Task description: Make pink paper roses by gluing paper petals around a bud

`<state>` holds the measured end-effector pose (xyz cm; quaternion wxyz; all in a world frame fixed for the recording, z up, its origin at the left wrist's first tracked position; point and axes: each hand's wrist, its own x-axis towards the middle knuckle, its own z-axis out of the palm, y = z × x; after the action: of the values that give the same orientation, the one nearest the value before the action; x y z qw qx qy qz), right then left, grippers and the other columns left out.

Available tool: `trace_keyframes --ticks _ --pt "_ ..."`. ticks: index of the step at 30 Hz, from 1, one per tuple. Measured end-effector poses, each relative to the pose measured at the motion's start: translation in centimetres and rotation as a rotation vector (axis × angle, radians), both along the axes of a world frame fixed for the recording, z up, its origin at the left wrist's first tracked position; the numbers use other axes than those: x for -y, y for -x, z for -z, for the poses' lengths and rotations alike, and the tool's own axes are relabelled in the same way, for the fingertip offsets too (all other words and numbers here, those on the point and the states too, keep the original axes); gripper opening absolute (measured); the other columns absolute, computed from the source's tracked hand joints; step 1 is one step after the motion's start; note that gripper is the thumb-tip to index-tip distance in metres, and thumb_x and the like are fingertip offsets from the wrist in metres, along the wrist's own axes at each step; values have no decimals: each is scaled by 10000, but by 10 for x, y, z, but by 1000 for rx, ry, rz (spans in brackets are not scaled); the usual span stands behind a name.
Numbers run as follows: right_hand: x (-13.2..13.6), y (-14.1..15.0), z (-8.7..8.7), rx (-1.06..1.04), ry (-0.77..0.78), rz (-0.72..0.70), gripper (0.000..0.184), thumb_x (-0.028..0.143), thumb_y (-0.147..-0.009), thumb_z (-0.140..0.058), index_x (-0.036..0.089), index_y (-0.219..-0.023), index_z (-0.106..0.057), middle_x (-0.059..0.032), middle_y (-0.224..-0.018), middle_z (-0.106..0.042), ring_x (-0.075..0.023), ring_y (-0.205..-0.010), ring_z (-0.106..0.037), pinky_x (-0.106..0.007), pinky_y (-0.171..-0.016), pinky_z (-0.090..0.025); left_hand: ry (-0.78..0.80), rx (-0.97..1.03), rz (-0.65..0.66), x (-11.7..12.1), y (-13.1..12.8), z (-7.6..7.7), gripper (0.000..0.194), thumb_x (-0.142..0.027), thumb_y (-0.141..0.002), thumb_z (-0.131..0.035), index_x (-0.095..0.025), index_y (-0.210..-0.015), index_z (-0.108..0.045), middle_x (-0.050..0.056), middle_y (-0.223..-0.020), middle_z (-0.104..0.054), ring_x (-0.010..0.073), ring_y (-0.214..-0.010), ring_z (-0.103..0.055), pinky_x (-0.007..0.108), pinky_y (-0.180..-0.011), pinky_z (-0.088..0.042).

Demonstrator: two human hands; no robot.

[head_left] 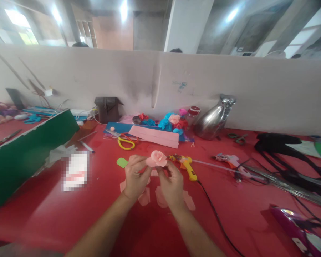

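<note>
A pink paper rose point(158, 158) is held up between both hands over the red table point(101, 217). The fingers of my left hand point(136, 175) pinch its left edge. From below and the right, my right hand point(172, 182) grips its base. Cut pink paper petals point(161, 198) lie on the table beneath and around my hands. A light green petal-shaped piece point(122, 162) lies just left of my left hand. To the right of my right hand rests a yellow glue gun point(189, 168) with a clear glue stick at its back.
Yellow-handled scissors point(126, 143), folded pink paper point(155, 136) and several finished flowers point(173, 121) lie toward the back. A steel jug point(214, 117) stands by the wall. An iron point(296, 228) is at front right. A green board point(29, 157) stands at left; a black cord point(214, 207) crosses the right.
</note>
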<state>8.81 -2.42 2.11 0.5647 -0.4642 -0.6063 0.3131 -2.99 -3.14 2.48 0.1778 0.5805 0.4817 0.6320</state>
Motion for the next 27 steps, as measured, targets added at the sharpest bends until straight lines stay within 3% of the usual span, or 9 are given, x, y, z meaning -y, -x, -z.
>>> trace_keyframes --ticks 7,13,27 --pt "3 3 -3 -11 5 -11 80 219 -796 -565 209 -824 -639 -21 -803 -681 -174 -735 -612 -287 -683 -473 -39 -48 -27 1 0 6 99 -259 -708 -665 -290 -771 -735 38 -750 -685 213 -724 -519 367 -823 -316" --pt "3 2 -3 -7 -7 -22 83 222 -796 -570 205 -836 -639 -21 -803 -683 -171 -735 -615 -283 -690 -475 -25 -65 -21 1 -2 3 93 -249 -720 -654 -289 -752 -731 29 -735 -679 204 -706 -519 347 -807 -316" --pt "-1 1 -1 -120 70 -21 95 238 -759 -592 200 -826 -648 -32 -813 -688 -185 -771 -619 -312 -717 -485 59 51 69 -2 -4 0 105 -250 -673 -705 -270 -773 -733 38 -812 -687 219 -804 -556 336 -813 -369"
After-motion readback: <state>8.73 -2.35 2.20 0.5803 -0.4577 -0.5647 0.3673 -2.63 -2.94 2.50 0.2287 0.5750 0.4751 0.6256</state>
